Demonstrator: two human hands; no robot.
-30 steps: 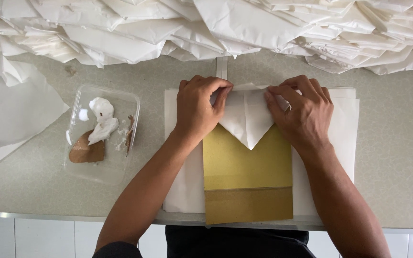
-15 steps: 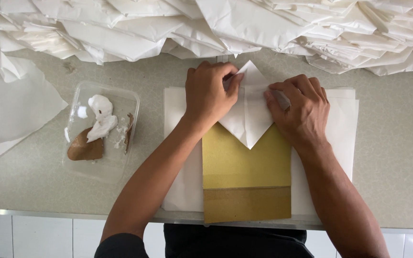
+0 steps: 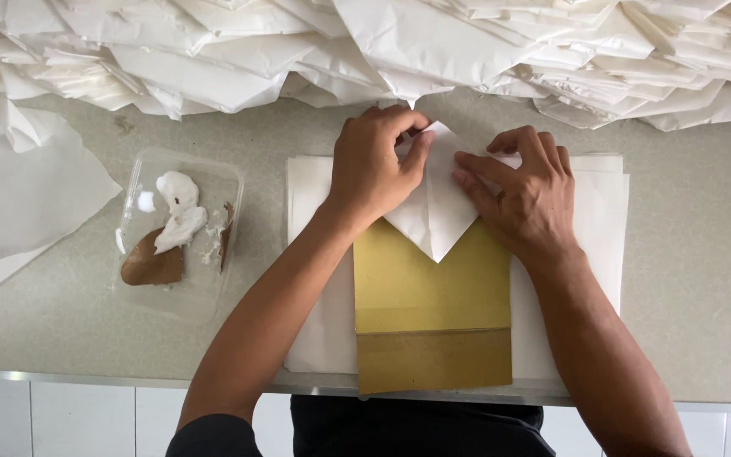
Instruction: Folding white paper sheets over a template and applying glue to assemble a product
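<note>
Nearest, at the counter's (image 3: 704,279) front edge, lies a gold paper piece (image 3: 431,313), a flat upright rectangle with a crosswise fold line low down that leaves a darker band beneath it. It rests on a stack of white sheets (image 3: 602,220) that shows on both sides of it. Over the gold piece's top sits a white folded flap (image 3: 437,211), smooth, with a centre crease and a point aimed down at the person. Both hands are on this flap: the left hand (image 3: 370,165) pinches its upper edge between thumb and curled fingers, and the right hand (image 3: 526,190) presses it flat with spread fingertips, gripping nothing. Left of the sheets stands a clear plastic tray (image 3: 213,288), shallow with rounded corners; in it are lumps of thick white paste (image 3: 178,211), a brown flat scrap (image 3: 152,264) and a thin brown stick (image 3: 227,233) smeared white. Further left a loose crumpled white sheet (image 3: 19,195) lies on the speckled grey counter. Farthest, along the back, runs a heap (image 3: 365,42) of folded white paper pieces, overlapping and sharp-creased.
</note>
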